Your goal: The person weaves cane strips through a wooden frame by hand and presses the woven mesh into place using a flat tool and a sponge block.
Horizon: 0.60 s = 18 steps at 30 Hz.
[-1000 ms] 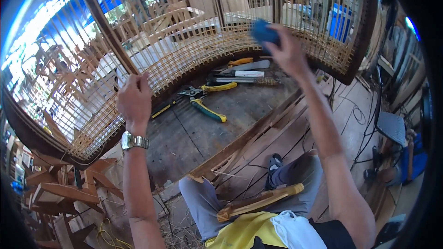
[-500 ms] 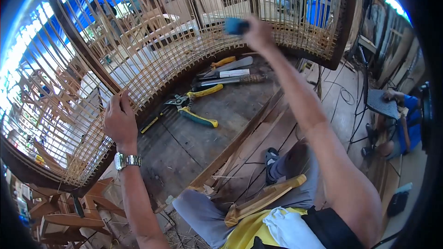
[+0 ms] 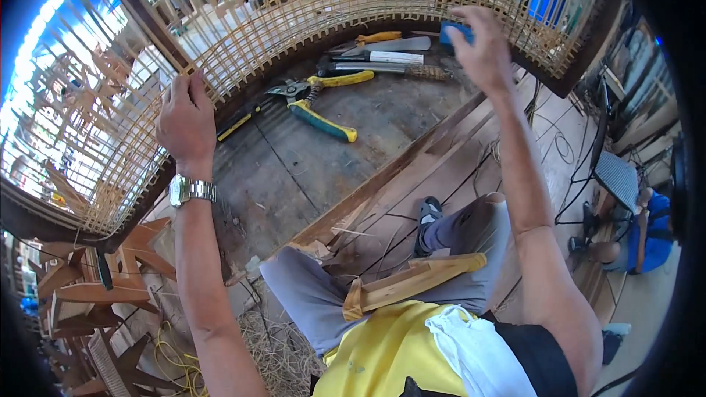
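Note:
In front of me stands a curved rattan frame (image 3: 254, 44) with dark wooden rails, upright slats and woven cane along its lower part. My left hand (image 3: 185, 119), with a metal watch at the wrist, is closed around the cane by one of its uprights. A blue block-like thing (image 3: 454, 32) sits on the worktop near the frame's lower rail, partly hidden by my right hand (image 3: 483, 51). That hand is open over it, thumb and fingers apart. Pruning shears (image 3: 318, 99) with yellow and green handles lie between my hands.
On the worktop (image 3: 276, 184) lie an orange-handled tool (image 3: 379, 38), a grey metal tool (image 3: 382, 68) and a thin black-and-yellow tool (image 3: 239, 125). A wooden piece (image 3: 412, 287) rests across my lap. Wooden parts (image 3: 110, 298) stand at lower left; another person (image 3: 647, 235) sits at right.
My right hand has come down from the woven cane to the worktop and opened off the blue thing. The left hand keeps its hold. The view has tilted downward.

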Available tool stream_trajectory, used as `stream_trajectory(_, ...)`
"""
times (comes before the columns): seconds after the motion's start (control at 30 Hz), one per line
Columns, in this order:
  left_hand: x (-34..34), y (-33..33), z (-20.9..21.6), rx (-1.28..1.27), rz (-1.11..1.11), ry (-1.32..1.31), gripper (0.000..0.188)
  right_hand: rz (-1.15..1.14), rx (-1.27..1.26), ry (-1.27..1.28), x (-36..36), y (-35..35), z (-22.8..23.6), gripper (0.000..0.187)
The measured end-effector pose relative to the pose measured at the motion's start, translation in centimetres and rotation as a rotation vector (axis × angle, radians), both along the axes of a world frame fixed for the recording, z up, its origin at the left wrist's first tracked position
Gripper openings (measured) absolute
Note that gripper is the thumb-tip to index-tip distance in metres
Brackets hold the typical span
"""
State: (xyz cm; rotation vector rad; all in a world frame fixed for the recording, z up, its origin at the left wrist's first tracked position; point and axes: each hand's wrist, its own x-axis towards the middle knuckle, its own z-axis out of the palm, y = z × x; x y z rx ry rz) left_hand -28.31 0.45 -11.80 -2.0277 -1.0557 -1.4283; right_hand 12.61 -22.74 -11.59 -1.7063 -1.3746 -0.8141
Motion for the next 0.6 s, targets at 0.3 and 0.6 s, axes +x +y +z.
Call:
stream_trajectory(0.3,-0.3,0.3,-0.7,-0.013,0.006,-0.015,0.032,-0.075,-0.772,0.098,0.3,7.7,-0.1,0.034)
stream_trajectory(0.6,-0.5,-0.1,0.3,-0.035,-0.081,-0.112,0.036,0.109,-0.472,0.187,-1.1,4.3,3.6,0.02)
